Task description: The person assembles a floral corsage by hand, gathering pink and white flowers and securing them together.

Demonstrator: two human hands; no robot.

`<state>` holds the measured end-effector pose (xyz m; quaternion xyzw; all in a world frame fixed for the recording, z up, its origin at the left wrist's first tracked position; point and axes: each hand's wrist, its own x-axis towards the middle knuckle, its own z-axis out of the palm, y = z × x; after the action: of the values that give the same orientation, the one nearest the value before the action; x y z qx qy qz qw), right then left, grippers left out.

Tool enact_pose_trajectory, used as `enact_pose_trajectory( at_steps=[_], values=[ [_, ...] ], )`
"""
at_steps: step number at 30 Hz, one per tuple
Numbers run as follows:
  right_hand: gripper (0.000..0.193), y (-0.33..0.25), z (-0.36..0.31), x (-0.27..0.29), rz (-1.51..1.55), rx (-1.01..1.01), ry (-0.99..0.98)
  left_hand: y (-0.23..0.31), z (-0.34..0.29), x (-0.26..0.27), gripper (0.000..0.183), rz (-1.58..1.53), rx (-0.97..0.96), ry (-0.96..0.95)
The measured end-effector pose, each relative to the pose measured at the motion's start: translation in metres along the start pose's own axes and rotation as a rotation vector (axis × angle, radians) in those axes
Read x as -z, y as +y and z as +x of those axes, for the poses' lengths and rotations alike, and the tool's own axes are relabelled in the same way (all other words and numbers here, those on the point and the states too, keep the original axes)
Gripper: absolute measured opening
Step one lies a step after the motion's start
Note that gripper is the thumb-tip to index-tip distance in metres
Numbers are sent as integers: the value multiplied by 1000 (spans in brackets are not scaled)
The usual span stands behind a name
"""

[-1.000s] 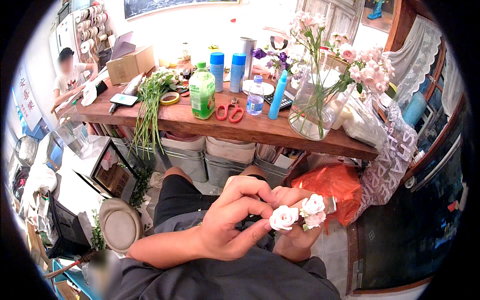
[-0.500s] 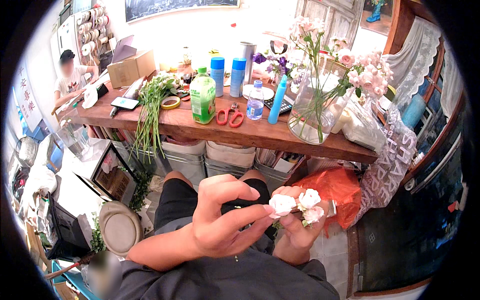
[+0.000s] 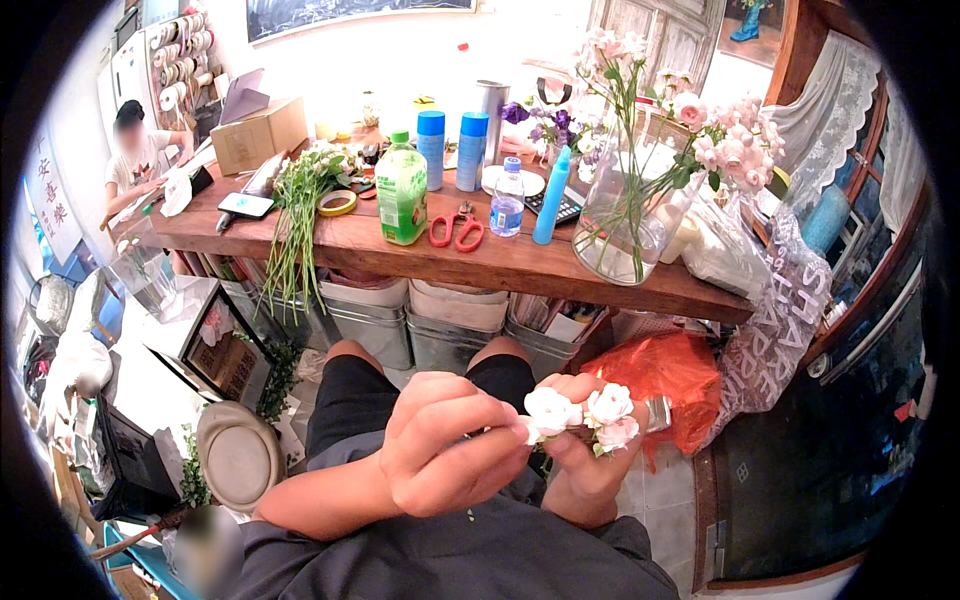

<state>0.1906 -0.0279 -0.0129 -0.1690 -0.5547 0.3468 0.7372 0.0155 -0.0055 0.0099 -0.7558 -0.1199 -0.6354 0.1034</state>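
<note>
In front of my lap, my right hand [image 3: 590, 468] is closed around a small bunch of pale pink roses, its thumb just below the blooms. The left-hand rose [image 3: 552, 410] faces up. Beside it are an upper right rose [image 3: 609, 403] and a lower right rose [image 3: 616, 434] with a bit of green under it. My left hand [image 3: 450, 445] is closed in a pinch at the edge of the left-hand rose, with a pale petal [image 3: 532, 430] at its fingertips. The stems are mostly hidden by my right hand.
On the wooden table [image 3: 420, 262] ahead are red scissors [image 3: 456, 230], a green bottle [image 3: 402, 190], yellow tape [image 3: 337, 204], cut green stems [image 3: 290, 235] and a glass vase [image 3: 630, 235] of pink roses. An orange-red bag [image 3: 665, 380] lies right. Another person [image 3: 135, 160] sits far left.
My left hand's fingers have curled from spread to a tighter pinch at the left-hand rose, and a petal now sticks out there. The roses have shifted slightly left.
</note>
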Motion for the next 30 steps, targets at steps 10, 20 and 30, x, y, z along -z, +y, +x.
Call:
enact_pose_trajectory(
  at_steps=[10,20,30],
  values=[
    [28,-2,1,-4,-28,-66,79,13,-1,-2,35,-187,343,44],
    [24,3,5,-1,-89,24,-5,13,-4,-3,30,-226,356,32],
    [29,10,-9,-1,-304,108,121,17,-3,4,32,-189,293,22]
  ],
)
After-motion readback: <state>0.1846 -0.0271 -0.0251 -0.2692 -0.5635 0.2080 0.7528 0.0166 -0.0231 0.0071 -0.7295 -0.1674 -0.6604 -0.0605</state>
